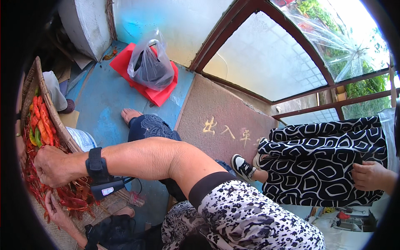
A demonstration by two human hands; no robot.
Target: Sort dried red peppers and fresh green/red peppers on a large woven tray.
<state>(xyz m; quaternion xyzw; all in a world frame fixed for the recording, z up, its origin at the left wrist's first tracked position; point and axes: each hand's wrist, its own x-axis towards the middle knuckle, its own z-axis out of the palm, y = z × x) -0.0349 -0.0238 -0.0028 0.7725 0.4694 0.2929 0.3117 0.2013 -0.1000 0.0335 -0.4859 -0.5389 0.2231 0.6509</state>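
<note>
A woven basket (49, 106) at the far left holds a heap of red chili peppers (74, 196) with a few green ones (36, 136). My right hand (52, 166) reaches across my body and rests on the heap, back up, fingers curled down into the peppers and hidden. A black strap with a small device (102, 177) sits on that wrist. My left hand (56, 210) lies lower in the heap, fingers stretched out among the red peppers, with a black band (98, 233) on its wrist.
A bare foot (129, 114) and a dark patterned trouser leg rest on the blue floor (102, 100). A grey plastic bag (150, 66) lies on a red mat (160, 95). Another person in black-and-white trousers (325, 162) sits at right, hand (368, 175) on knee, shoe (243, 166) on a brown doormat (216, 112).
</note>
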